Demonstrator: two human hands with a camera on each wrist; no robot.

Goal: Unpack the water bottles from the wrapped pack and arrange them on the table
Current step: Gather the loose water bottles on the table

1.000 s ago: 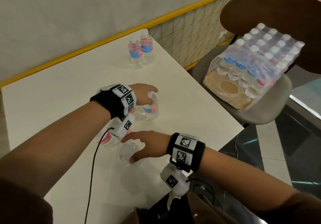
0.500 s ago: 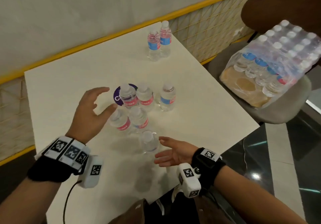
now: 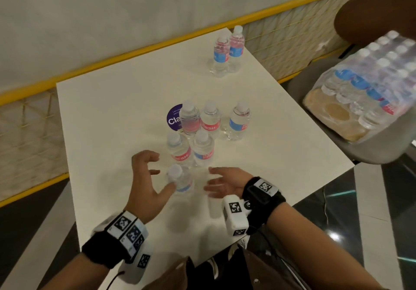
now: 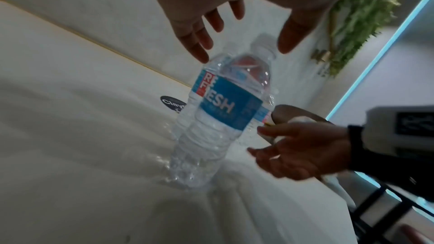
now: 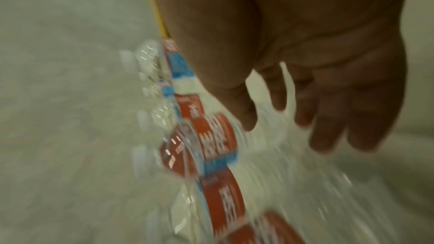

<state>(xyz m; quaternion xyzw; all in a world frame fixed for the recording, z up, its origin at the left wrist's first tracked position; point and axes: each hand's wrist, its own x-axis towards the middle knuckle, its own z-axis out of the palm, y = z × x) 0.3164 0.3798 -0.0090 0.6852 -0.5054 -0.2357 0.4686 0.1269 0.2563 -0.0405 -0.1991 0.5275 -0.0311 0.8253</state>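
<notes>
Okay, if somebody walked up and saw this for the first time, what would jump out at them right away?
Probably the cluster of water bottles standing upright in a triangle in the middle of the white table, with the left hand and right hand open on either side of the nearest bottle. Next, the wrapped pack, still mostly full, on the chair at the right, and two bottles apart at the table's far corner.
</notes>
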